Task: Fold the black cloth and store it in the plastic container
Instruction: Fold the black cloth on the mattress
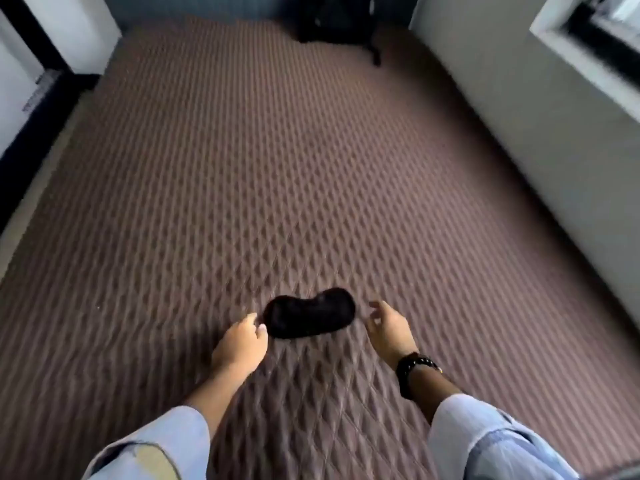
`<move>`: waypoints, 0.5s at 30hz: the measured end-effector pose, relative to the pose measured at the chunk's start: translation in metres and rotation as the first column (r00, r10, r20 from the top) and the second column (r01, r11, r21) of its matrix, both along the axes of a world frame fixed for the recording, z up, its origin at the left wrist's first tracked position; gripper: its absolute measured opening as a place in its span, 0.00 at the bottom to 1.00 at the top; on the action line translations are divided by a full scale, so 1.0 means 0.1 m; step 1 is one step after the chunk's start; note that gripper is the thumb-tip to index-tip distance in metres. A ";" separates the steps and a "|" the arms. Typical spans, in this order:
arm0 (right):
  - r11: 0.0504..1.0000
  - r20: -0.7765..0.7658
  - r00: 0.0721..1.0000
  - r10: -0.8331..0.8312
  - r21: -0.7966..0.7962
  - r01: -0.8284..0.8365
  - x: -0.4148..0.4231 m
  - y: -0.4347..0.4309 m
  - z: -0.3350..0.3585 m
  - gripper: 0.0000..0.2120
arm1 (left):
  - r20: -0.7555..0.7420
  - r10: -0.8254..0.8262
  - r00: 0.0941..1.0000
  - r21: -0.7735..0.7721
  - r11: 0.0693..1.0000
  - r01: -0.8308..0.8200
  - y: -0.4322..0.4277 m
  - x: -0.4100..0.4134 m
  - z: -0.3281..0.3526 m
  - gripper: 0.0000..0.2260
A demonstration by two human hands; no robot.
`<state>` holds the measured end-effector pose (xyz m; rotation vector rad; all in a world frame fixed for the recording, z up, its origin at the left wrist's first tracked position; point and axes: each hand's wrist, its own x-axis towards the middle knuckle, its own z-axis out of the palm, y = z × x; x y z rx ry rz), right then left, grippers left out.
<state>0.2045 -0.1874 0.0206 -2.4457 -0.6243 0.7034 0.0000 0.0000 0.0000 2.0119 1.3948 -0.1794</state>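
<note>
Low in the middle of the frame, the black cloth (309, 313) is lying bunched into a small rounded lump on a bed (242, 168) covered in brown quilted fabric with a diamond pattern. Neither hand is holding it. At the cloth's left end, the left hand (240, 344) is hovering with its fingers loosely curled, its fingertips just beside the cloth's edge; whether they are touching it cannot be told. At the cloth's right end, the right hand (389, 329) is hanging open with its fingers spread and slightly bent, near the cloth but apart from it. A dark watch (414, 370) is sitting on the right wrist, and pale blue sleeves (485, 441) are covering both forearms in the lower corners of the frame. At the top centre, a dark bag (337, 22) is resting at the far end of the bed, too blurred to make out further. Along the right side a pale wall (519, 140) is running beside the bed, with a window frame (595, 32) showing in the upper right corner.
</note>
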 end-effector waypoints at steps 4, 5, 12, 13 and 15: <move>0.998 -0.108 0.994 -0.034 -0.063 0.027 0.17 0.35 -0.34 0.24 | 0.073 0.188 0.979 -0.133 0.975 -0.178 0.06 0.07 -0.33 0.23; 0.996 -0.102 0.995 -0.015 -0.086 0.006 0.19 0.41 -0.44 0.24 | 0.107 0.253 0.962 -0.162 0.958 -0.234 0.08 0.10 -0.40 0.22; 0.979 -0.101 0.992 0.076 -0.180 -0.093 0.41 0.51 -0.68 0.15 | 0.190 0.349 0.918 -0.414 0.876 -0.248 0.25 0.31 -0.48 0.19; 0.985 -0.088 0.992 0.094 -0.137 -0.106 0.41 0.49 -0.66 0.13 | 0.214 0.336 0.917 -0.399 0.887 -0.232 0.27 0.30 -0.48 0.19; 0.995 -0.048 0.995 0.087 0.048 -0.084 0.38 0.44 -0.59 0.10 | 0.292 0.291 0.911 -0.285 0.936 -0.207 0.30 0.29 -0.42 0.15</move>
